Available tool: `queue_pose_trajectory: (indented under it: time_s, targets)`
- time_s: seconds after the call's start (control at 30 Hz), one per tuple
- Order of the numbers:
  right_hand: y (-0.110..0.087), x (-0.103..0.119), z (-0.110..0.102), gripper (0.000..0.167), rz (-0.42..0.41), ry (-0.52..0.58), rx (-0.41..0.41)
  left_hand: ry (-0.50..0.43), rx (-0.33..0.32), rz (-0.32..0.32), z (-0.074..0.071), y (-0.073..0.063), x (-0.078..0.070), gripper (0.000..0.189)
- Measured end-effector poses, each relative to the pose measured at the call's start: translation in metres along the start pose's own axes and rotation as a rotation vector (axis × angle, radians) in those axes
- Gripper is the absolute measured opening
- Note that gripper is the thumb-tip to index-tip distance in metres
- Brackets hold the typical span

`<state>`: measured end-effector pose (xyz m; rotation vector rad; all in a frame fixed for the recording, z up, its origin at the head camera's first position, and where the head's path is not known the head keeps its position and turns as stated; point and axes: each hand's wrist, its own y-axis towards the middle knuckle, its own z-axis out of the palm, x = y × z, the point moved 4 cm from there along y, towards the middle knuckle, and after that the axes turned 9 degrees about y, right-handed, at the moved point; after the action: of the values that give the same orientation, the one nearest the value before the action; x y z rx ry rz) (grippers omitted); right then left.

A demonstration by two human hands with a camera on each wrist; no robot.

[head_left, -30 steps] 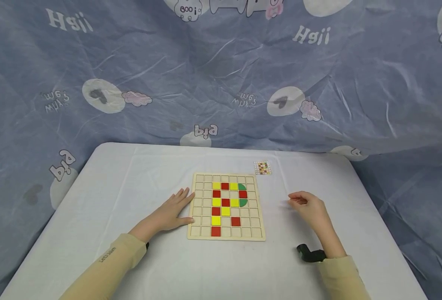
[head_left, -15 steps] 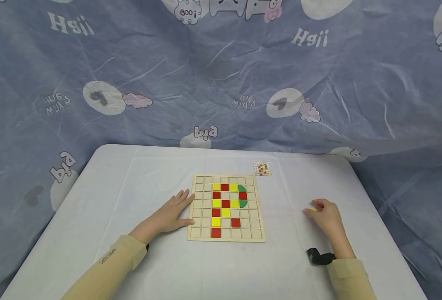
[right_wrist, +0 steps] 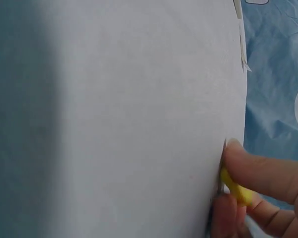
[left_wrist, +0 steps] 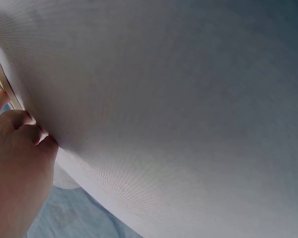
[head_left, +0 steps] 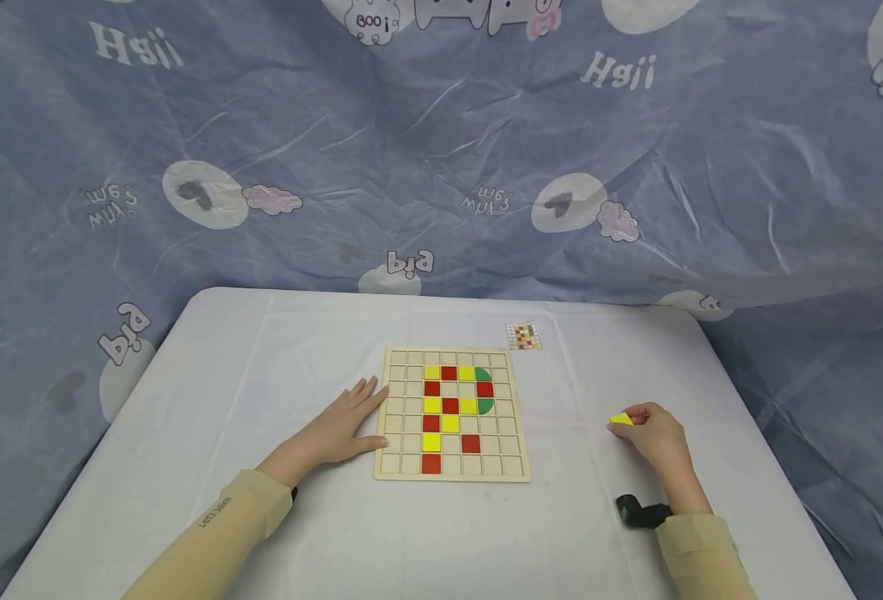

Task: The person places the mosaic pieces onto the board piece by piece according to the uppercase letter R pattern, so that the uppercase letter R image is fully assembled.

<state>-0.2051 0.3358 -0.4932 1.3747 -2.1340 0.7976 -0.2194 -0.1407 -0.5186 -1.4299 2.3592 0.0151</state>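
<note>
A square wooden grid board [head_left: 501,462] lies flat mid-table in the head view. Red tiles [head_left: 431,464], yellow tiles [head_left: 431,442] and green rounded tiles [head_left: 485,406] fill some of its cells. My left hand [head_left: 340,429] rests at the board's left edge, fingers spread and straight; in the left wrist view the fingertips touch that edge. Well right of the board, my right hand [head_left: 659,437] pinches a yellow tile [head_left: 621,419] between thumb and fingers. The right wrist view shows the same yellow tile [right_wrist: 237,189] partly covered by the thumb.
A small printed card [head_left: 524,336] with a coloured grid pattern lies behind the board's top right corner. White cloth [head_left: 321,533] covers the table. A blue patterned curtain [head_left: 411,150] hangs behind it. A black device [head_left: 640,512] is at the right wrist.
My right hand has moved right and slightly nearer to me, away from the board. A yellow tile now shows clearly in its pinch. The left hand stays put.
</note>
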Motion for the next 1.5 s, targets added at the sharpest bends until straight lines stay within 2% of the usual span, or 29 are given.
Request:
queue_pose_trajectory:
  time_s: [0.17,0.3,0.43,0.6,0.73,0.9,1.2,1.5]
  targets:
    - [-0.009,0.012,0.003,0.037,-0.089,0.015,-0.011,-0.010,-0.008,0.009,0.000,0.000,0.000,0.087]
    - [-0.019,0.033,0.011,0.035,-0.172,0.079,0.015,-0.007,-0.012,-0.003,0.001,0.000,-0.001,0.088]
    - [-0.030,0.057,0.027,0.030,-0.213,0.145,0.070,-0.005,-0.014,-0.012,0.000,0.000,-0.001,0.088]
    - [-0.044,0.078,0.054,0.020,-0.268,0.211,0.183,-0.004,-0.013,-0.016,-0.001,0.000,-0.001,0.088]
    - [-0.056,0.090,0.073,0.015,-0.307,0.211,0.249,0.001,-0.009,-0.019,-0.001,0.000,-0.002,0.088]
    - [-0.066,0.098,0.089,0.013,-0.310,0.196,0.286,0.003,-0.007,-0.014,-0.002,-0.001,-0.002,0.088]
    - [-0.080,0.103,0.108,0.008,-0.361,0.123,0.415,0.001,-0.024,0.013,-0.004,-0.002,-0.002,0.086]
    - [-0.084,0.104,0.114,0.009,-0.443,0.071,0.396,-0.004,-0.022,0.004,-0.003,-0.001,-0.003,0.086]
